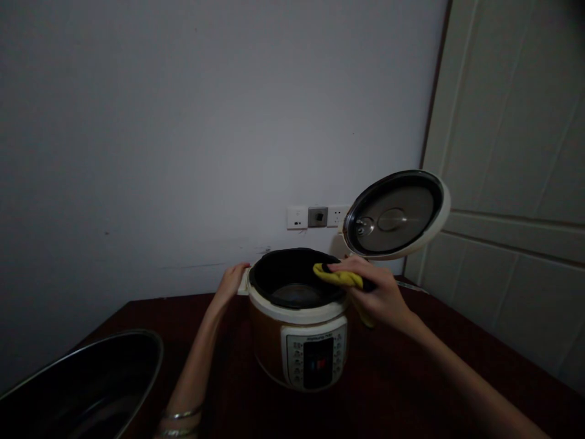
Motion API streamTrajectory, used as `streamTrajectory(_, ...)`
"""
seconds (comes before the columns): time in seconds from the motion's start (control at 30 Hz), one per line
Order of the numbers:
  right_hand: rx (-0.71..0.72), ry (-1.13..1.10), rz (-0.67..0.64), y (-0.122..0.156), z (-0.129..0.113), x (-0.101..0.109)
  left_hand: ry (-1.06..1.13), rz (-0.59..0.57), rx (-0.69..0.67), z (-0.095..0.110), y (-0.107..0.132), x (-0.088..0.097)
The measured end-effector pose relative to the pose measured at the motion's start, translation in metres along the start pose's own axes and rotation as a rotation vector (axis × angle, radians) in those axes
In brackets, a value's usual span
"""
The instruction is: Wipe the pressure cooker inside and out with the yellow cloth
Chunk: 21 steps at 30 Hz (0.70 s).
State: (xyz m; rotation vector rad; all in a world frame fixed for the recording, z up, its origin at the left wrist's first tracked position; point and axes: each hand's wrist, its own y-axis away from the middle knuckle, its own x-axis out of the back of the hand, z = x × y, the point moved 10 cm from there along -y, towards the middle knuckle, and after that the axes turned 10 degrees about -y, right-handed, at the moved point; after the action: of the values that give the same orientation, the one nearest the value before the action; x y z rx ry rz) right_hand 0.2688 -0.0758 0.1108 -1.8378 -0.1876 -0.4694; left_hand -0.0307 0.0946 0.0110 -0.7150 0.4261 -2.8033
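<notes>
An electric pressure cooker (269, 341) with a white rim and front control panel stands in the middle, its dark inside showing. Its round lid (411, 210) is swung up and tilted to the right. My left hand (230, 284) is closed on the handle at the cooker's left side; some of its fingers are hidden. At the right of the rim, my right hand (375, 289) is closed on a folded yellow cloth (336, 277) with dark parts. The cloth's front end reaches over the cooker's opening, and another bit hangs below the hand.
A large dark bowl or pan (91, 390) with a shiny rim stands at the lower left. Everything rests on a dark red tabletop (219, 366). Wall sockets (317, 217) are behind the cooker. A pale panelled door (507, 152) rises on the right.
</notes>
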Motion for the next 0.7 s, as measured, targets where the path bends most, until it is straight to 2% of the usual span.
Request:
streamTrajectory(0.07,-0.030,0.046,0.024,-0.031,0.012,-0.002,0.004,0.010,0.015,-0.005,-0.003,0.000)
streamTrajectory(0.13,-0.001,0.108,-0.066,-0.066,0.021,-0.024,0.002,0.036,0.052,-0.013,-0.006,0.001)
streamTrajectory(0.2,0.036,0.141,-0.245,-0.095,0.032,-0.068,-0.005,0.077,0.101,-0.024,-0.010,0.004)
streamTrajectory(0.27,0.049,0.138,-0.426,-0.111,0.045,-0.119,-0.008,0.114,0.130,-0.031,-0.013,0.007)
streamTrajectory(0.37,0.002,0.071,-0.668,-0.112,0.067,-0.191,0.000,0.139,0.127,-0.034,-0.015,0.009)
streamTrajectory(0.43,-0.044,0.050,-0.747,-0.106,0.084,-0.221,0.009,0.141,0.117,-0.034,-0.015,0.008)
streamTrajectory(0.53,-0.084,0.053,-0.757,-0.102,0.107,-0.233,0.030,0.128,0.093,-0.032,-0.013,0.005)
streamTrajectory(0.7,-0.123,0.098,-0.757,-0.106,0.136,-0.223,0.028,0.103,0.109,-0.034,-0.013,0.001)
